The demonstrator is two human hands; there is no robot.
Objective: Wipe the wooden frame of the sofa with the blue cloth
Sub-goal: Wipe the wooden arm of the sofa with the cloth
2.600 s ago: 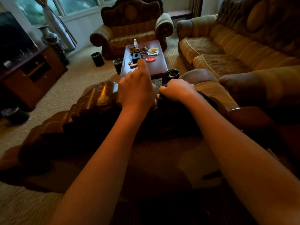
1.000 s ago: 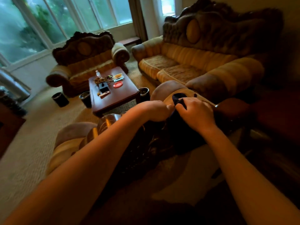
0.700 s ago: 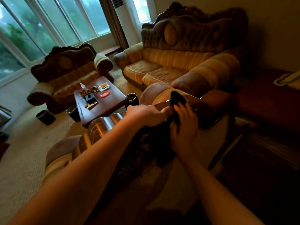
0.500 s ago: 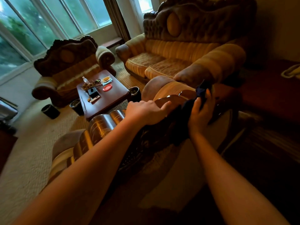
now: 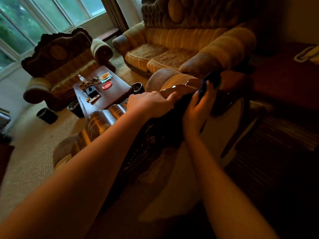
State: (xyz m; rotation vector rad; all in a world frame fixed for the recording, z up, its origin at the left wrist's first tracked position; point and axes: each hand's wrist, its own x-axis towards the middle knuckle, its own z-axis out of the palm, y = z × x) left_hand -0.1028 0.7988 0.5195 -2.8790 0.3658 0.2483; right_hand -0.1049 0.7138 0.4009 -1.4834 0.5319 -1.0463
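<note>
Blue cloth pressed by right hand's grip; left hand flat on wooden frame.

Two bare forearms reach in from the lower edge, with no sleeve, watch, bracelet or glove visible on either. The left hand and the right hand carry no rings that can be made out in the dim light. Both arms are slim and smooth; fingers are short-nailed as far as visible.
</note>
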